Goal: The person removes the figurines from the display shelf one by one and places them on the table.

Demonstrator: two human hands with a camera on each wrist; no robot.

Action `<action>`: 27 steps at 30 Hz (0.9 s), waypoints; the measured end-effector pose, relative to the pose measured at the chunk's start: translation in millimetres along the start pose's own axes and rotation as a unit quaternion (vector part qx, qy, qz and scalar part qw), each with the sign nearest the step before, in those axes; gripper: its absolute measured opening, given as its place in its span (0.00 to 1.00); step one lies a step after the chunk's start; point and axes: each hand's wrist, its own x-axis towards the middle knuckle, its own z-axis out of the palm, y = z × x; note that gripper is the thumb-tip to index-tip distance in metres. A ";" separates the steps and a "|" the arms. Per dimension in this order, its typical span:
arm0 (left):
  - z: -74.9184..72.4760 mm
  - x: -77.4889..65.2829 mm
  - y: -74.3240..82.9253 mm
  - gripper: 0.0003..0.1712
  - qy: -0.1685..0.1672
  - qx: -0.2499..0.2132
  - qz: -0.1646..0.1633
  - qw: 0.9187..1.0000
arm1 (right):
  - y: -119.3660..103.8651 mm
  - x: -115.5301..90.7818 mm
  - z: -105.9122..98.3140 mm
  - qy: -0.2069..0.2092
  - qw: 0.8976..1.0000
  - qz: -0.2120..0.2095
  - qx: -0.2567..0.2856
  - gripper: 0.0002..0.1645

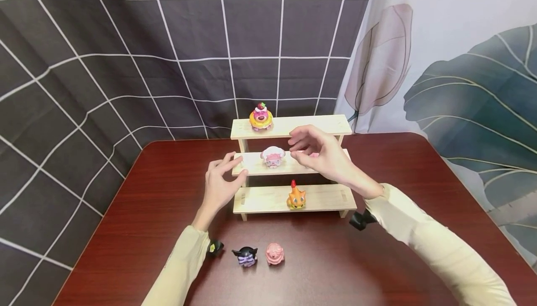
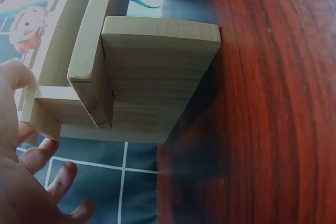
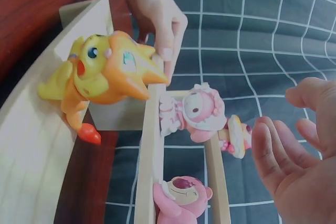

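A three-tier wooden display rack (image 1: 268, 193) stands on the table. My left hand (image 1: 220, 180) grips the left end of its middle tier between thumb and fingers. My right hand (image 1: 320, 152), holding nothing, hovers over the right part of that tier with fingers loosely bent. Below it sits a pink bear figurine (image 3: 181, 203), mostly hidden in the head view. Left of it stands a white-and-pink figurine (image 1: 272, 157). The top tier bears a pink figurine with a yellow ring (image 1: 261, 118). An orange figurine with a red-tipped tail (image 1: 296, 198) sits on the bottom tier.
On the red-brown table (image 1: 168, 194), in front of the rack, are a black-and-purple figurine (image 1: 246, 256) and a pink figurine (image 1: 274, 254). Behind hang a dark grid-patterned curtain (image 1: 180, 26) and a white leaf-printed one (image 1: 461, 78). Each wrist carries a small black camera.
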 end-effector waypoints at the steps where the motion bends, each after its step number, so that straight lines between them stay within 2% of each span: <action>1: -0.1 -0.2 -0.1 0.23 0.000 0.001 -0.001 1.000 | 1.3 2.1 0.3 -0.001 1.000 0.002 0.003 0.24; 5: -0.4 -0.5 -0.1 0.23 0.000 -0.001 -0.003 1.000 | 5.1 10.9 0.9 -0.002 1.000 0.012 0.012 0.25; 15: 0.0 0.2 -0.3 0.23 0.003 -0.009 0.001 1.000 | 11.0 34.0 2.0 0.014 0.999 0.036 -0.007 0.25; 27: -1.0 -0.2 -0.4 0.23 0.002 -0.005 -0.010 1.000 | 23.4 53.9 5.7 0.020 0.999 0.037 -0.027 0.26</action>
